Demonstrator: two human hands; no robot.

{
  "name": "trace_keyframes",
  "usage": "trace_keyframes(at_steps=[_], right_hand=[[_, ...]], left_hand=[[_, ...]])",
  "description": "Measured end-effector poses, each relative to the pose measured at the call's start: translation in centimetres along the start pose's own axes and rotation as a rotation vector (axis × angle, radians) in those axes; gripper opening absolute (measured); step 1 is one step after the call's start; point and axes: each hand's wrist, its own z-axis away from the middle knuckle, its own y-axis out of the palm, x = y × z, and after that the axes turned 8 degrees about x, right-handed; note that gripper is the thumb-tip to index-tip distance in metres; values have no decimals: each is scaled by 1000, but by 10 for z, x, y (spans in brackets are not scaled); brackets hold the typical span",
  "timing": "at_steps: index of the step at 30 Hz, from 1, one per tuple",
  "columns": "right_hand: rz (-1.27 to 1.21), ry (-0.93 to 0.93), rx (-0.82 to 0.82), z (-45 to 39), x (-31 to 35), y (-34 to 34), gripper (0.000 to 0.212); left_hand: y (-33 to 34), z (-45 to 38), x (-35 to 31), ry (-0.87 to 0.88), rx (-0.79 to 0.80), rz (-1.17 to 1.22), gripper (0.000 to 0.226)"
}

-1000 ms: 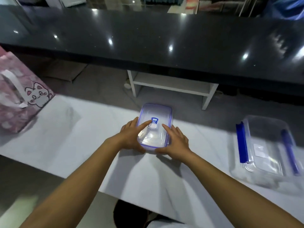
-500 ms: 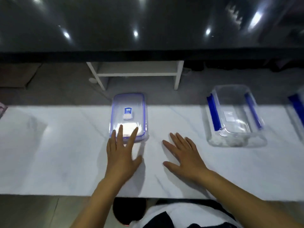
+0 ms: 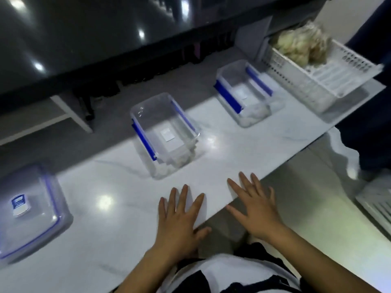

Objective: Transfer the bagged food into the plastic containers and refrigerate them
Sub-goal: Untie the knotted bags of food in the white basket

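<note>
A lidded clear container (image 3: 29,210) with a blue-edged lid sits at the far left of the white counter (image 3: 110,199). Two open clear containers with blue clips stand further right: one in the middle (image 3: 164,134), one beyond it (image 3: 243,92). Bagged pale food (image 3: 302,45) lies in a white slotted basket (image 3: 317,81) at the far right. My left hand (image 3: 179,216) lies flat with spread fingers near the counter's front edge. My right hand (image 3: 254,206) hovers flat over that edge. Both hands hold nothing.
A long black glossy counter (image 3: 84,39) runs across the back, with a white low shelf (image 3: 69,111) under it. A white slatted object (image 3: 376,204) lies low on the right. A person in dark clothing (image 3: 370,102) stands at the right edge.
The view has swung right, so the lidded container now lies far left and the basket has come into sight. Both hands have left the lidded container and moved right, staying flat.
</note>
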Motion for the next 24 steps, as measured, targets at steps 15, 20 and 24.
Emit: trace_keyframes(at_steps=[15,20,24], right_hand=[[-267,184,-98,15,-286,-111,92],[-320,103,-188,5,-324,-163,70],[-383,41,-261,-15,-340,-200,69]], left_hand=[[-28,-126,-238,-133,176,79,97],[-81,-155,-266,24,265,111,85],[-146,-188,-288,79,151,139,85]])
